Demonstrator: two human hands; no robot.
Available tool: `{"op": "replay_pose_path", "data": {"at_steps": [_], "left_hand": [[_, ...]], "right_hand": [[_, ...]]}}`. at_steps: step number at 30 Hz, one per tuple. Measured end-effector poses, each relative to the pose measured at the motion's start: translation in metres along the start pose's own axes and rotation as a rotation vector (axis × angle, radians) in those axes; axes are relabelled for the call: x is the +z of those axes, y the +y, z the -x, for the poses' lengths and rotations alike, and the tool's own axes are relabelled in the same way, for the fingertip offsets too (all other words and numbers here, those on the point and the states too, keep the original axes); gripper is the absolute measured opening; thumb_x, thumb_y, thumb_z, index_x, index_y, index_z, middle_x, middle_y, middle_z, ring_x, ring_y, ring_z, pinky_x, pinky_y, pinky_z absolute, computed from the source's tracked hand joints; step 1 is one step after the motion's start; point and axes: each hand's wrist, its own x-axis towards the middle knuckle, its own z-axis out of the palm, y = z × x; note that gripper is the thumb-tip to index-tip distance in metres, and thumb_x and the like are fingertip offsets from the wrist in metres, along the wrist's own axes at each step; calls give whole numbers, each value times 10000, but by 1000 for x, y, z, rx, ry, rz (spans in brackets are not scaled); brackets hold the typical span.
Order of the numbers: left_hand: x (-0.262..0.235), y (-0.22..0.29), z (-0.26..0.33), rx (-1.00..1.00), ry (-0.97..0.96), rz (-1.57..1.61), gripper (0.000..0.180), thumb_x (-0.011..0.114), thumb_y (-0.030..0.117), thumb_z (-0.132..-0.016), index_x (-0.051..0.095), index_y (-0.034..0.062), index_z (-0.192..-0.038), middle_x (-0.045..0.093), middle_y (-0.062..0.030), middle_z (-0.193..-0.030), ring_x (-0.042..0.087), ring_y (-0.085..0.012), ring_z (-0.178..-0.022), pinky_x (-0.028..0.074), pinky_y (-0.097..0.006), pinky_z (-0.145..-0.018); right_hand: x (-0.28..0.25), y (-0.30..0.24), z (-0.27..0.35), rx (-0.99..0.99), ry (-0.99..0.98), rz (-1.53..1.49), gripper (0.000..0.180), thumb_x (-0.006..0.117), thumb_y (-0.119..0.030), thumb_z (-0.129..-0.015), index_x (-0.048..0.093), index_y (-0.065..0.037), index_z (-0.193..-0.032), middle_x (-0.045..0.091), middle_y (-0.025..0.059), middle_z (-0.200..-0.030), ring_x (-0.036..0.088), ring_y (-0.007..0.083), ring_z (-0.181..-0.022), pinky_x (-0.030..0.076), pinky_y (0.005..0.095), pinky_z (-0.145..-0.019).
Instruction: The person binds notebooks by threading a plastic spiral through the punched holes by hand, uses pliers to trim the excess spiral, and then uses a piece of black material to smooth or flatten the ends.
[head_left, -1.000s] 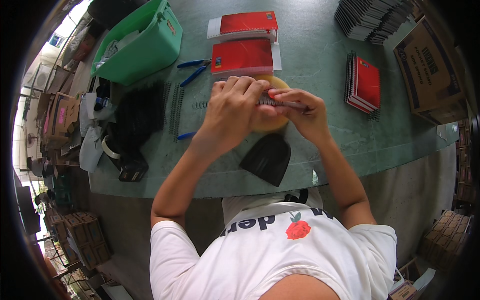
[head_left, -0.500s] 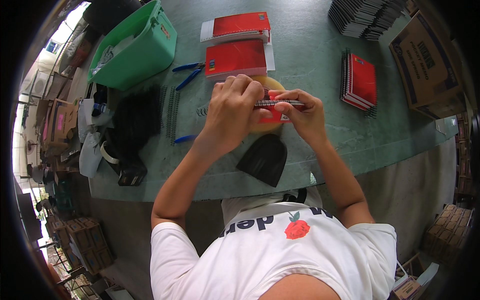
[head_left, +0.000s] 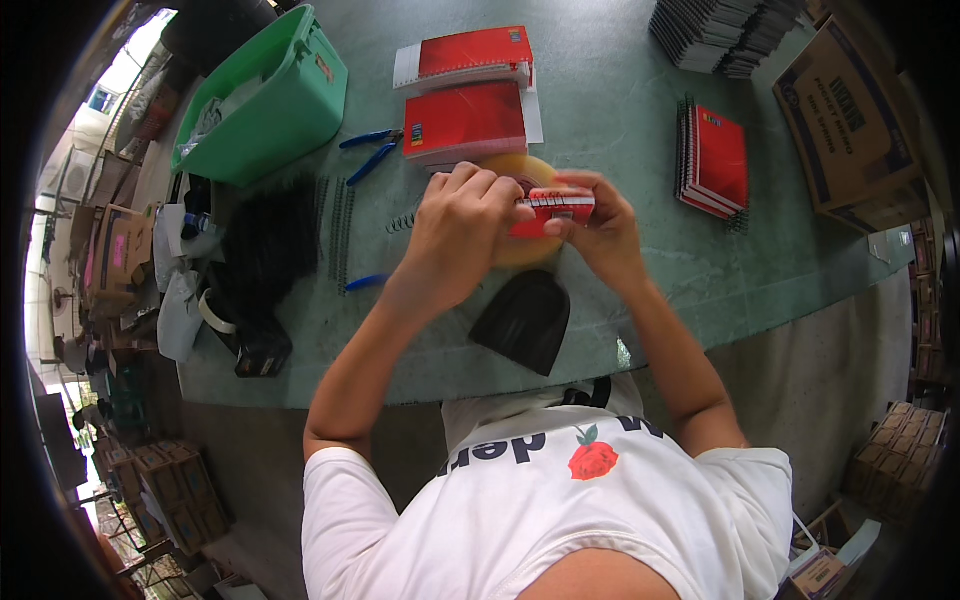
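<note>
Above the table, my right hand (head_left: 603, 232) grips a small red notebook (head_left: 570, 208), its punched spine edge facing up. My left hand (head_left: 462, 228) is closed around a dark spiral coil (head_left: 400, 223), whose free end sticks out on the left. On the right, the coil's loops run through holes along the notebook's edge. My left fingertips are partly hidden behind the hand. Below both hands lies a yellowish round thing (head_left: 515, 255), partly covered.
Stacks of red notebooks (head_left: 465, 115) lie ahead, bound ones (head_left: 718, 158) at right. Blue-handled pliers (head_left: 372, 162), loose coils (head_left: 342, 235) and a green bin (head_left: 290, 120) are left. A black rounded piece (head_left: 525, 322) lies near the front edge; a cardboard box (head_left: 850, 130) stands right.
My right hand has tilted the red notebook, so more of its cover and spine edge shows. My left hand stays on the coil with little movement.
</note>
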Motion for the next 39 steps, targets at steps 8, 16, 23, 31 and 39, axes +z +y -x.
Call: {"op": "replay_pose_path", "data": {"at_steps": [8, 16, 23, 31, 39], "left_hand": [[3, 0, -2, -10, 20, 5, 230, 660, 150, -771, 568, 47, -955, 581, -94, -854, 549, -277, -868, 402, -390, -769], [7, -1, -1, 19, 64, -19, 195, 659, 203, -791, 614, 42, -891, 610, -75, -913, 563, -260, -891, 407, -380, -773], [2, 4, -4, -24, -23, 41, 255, 659, 230, -795, 612, 35, -954, 612, -80, -938, 571, -262, -891, 411, -379, -772], [8, 14, -12, -38, 3, 132, 277, 643, 248, -812, 573, 34, -973, 594, -107, -905, 569, -286, -859, 423, -399, -771], [19, 23, -23, 77, -27, 272, 228, 663, 191, -785, 602, 6, -903, 596, -141, -871, 571, -304, -870, 437, -384, -755]], "right_hand": [[-2, -2, 0, -79, -59, 122, 235, 647, -68, -837, 623, 24, -1052, 663, 87, -1041, 602, 102, -937, 479, 234, -837], [-1, -5, 2, -61, -48, 73, 289, 598, -39, -867, 571, 7, -1151, 627, 99, -1129, 583, 114, -1003, 466, 245, -871], [-6, -5, 7, -159, -19, 31, 254, 529, 28, -888, 574, 16, -1138, 614, 124, -1140, 571, 140, -1048, 458, 264, -909], [-14, 3, 16, -50, 131, 208, 202, 637, -35, -836, 642, 4, -1034, 680, 81, -944, 632, 109, -868, 498, 241, -778], [-23, 2, 19, -121, 122, 504, 170, 662, -74, -819, 662, 8, -968, 693, 83, -823, 642, 91, -767, 498, 235, -695]]}}
